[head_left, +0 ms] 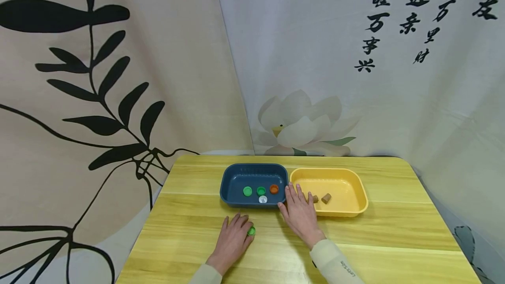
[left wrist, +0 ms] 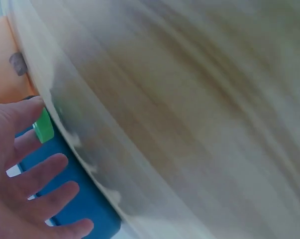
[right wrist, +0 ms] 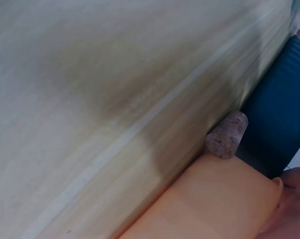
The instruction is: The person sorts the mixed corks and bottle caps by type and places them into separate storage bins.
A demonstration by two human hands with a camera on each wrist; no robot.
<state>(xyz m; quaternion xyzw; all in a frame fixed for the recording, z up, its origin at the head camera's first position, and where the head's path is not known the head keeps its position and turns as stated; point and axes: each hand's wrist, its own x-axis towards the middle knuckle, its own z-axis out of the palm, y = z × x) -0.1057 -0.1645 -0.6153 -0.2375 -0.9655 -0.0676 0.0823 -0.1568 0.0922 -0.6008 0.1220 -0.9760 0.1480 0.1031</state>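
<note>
My left hand point(head_left: 232, 238) pinches a green bottle cap point(head_left: 251, 231) between thumb and index finger, low over the table before the blue tray point(head_left: 229, 203). In the left wrist view the green cap point(left wrist: 44, 127) shows at the fingertips, the other fingers spread. My right hand point(head_left: 301, 218) reaches over where the blue and yellow trays meet, fingers extended. A brown cork-like piece point(right wrist: 228, 134) appears by the yellow tray's wall point(right wrist: 204, 199) in the right wrist view, apart from the visible part of that hand. The right fingertips are partly hidden there.
Inside the blue tray lie two green caps point(head_left: 247, 191), an orange cap point(head_left: 274, 189) and a whitish cap point(head_left: 262, 199). The yellow tray point(head_left: 360, 196) holds brown cork-like pieces point(head_left: 326, 198). Both trays stand on the wooden table point(head_left: 394, 231), toward its far edge.
</note>
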